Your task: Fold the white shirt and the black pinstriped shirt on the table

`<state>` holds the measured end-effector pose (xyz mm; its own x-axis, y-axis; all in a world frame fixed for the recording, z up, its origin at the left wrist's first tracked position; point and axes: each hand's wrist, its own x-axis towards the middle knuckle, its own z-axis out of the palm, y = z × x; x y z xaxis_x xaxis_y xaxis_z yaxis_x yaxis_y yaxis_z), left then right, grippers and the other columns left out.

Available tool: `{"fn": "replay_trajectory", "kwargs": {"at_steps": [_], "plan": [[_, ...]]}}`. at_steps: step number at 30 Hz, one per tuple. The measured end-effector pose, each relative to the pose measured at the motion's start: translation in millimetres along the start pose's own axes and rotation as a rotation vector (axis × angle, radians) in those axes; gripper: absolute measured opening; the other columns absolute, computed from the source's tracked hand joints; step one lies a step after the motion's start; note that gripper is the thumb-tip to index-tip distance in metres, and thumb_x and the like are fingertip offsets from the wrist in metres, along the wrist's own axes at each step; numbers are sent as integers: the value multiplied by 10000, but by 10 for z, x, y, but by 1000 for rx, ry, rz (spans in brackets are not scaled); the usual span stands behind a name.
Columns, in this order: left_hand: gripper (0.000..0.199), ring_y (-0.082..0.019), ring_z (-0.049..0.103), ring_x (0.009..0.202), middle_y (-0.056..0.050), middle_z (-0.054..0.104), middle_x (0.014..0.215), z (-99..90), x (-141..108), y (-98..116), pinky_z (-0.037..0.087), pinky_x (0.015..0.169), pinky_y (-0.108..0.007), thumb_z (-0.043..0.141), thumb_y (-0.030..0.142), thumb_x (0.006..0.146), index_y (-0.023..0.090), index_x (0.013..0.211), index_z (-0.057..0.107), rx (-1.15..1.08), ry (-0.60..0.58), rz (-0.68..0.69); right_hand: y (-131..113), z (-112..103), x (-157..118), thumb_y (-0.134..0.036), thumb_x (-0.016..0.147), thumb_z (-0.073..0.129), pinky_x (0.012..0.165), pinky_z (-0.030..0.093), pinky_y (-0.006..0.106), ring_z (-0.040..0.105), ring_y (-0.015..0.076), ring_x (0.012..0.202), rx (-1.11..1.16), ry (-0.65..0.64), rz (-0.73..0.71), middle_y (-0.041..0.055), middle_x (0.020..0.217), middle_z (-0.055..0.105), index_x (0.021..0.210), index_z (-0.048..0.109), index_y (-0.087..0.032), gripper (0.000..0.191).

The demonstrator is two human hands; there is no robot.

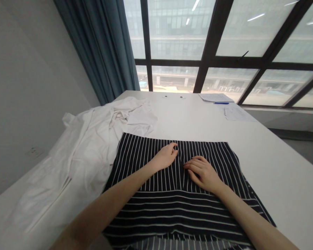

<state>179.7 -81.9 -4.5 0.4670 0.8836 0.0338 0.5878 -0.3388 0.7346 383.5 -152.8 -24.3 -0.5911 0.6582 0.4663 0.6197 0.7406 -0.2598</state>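
Observation:
A black cloth with white stripes (156,180) lies spread over the near part of the white table, its far edge nearly straight. My left hand (166,155) rests near the middle of that far edge, fingers curled in, with thumb and forefinger close together; whether a bit of cloth is between them is too small to tell. Just to the right and a little nearer, my right hand (202,173) lies on the cloth with its fingers spread and nothing held.
White crumpled fabric (80,152) covers the left side of the table (182,118). Papers (216,97) and a blue pen (221,103) lie at the far right, with another sheet (238,114) nearer. Beyond are a blue curtain (101,48) and windows.

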Motion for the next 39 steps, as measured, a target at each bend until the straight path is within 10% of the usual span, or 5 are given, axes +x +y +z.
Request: {"fn": "replay_trajectory", "kwargs": {"at_steps": [6,15,22,31,39], "plan": [[347,-207,597,784,8,598,693,252,154,-165,480,790,-351,599,174,854,159,1200,589,137,183,47,28,0,-2,-151,930,441,918,479,439,679,183,920,4,-11,-5,47,1011,742,1078,668,-233,283],[340,-98,532,584,69,531,633,242,140,-329,459,639,-231,595,124,822,178,1158,607,-277,244,75,15,-16,-1,-136,927,436,916,478,435,680,175,908,9,-2,-7,47,1035,741,1064,661,-227,278],[377,-64,599,677,-36,579,1055,257,180,-390,512,634,-208,575,5,765,174,1097,630,-273,258,85,21,-13,-8,-131,927,449,908,466,444,661,190,925,23,-15,0,43,1023,735,1078,643,-218,262],[352,-253,463,1280,-112,572,1329,234,117,-368,388,1076,-457,471,77,891,124,1212,609,335,232,251,18,-15,4,-124,929,451,912,467,427,662,184,940,11,-18,14,50,1020,734,1083,655,-206,268],[454,-231,313,1427,-45,427,1512,168,98,-341,206,1177,-472,333,306,999,173,1413,462,642,112,167,61,23,-26,-192,952,458,1022,400,487,518,237,1256,-20,-124,112,82,1320,620,1269,589,-211,343]]}}
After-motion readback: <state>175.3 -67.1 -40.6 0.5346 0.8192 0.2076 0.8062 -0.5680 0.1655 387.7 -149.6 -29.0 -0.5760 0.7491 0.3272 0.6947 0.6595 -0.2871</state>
